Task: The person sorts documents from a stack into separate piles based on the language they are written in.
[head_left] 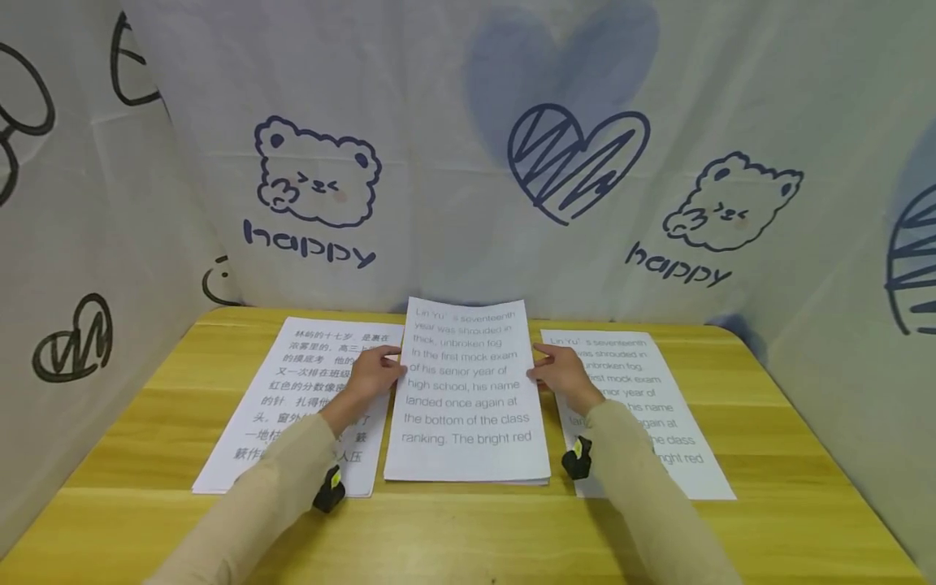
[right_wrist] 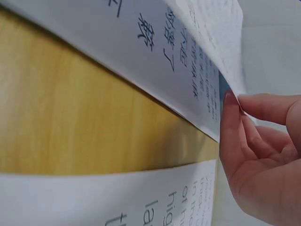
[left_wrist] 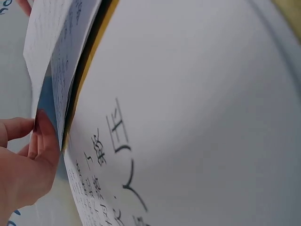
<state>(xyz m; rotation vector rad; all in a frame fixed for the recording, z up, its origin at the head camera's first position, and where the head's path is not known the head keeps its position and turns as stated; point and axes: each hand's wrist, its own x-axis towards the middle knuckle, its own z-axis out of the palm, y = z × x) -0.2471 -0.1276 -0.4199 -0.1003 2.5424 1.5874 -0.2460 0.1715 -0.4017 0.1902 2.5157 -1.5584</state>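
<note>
Between both hands is a white sheet of paper (head_left: 468, 390) printed with large English text. My left hand (head_left: 373, 378) pinches its left edge between thumb and fingers. At the opposite edge my right hand (head_left: 566, 375) pinches it the same way. Both wrist views show the sheet lifted at the hands, with a gap below it. Under it lies paper with Chinese characters (right_wrist: 141, 52), hidden from the head view. The left wrist view shows the left thumb and fingertips (left_wrist: 41, 117) on the sheet's edge.
A stack of Chinese-text pages (head_left: 241, 431) lies to the left, partly under the left forearm. To the right, an English-text page (head_left: 695, 479) lies partly behind the right forearm. The wooden table (head_left: 453, 536) meets a printed cloth backdrop (head_left: 453, 227) at its back edge.
</note>
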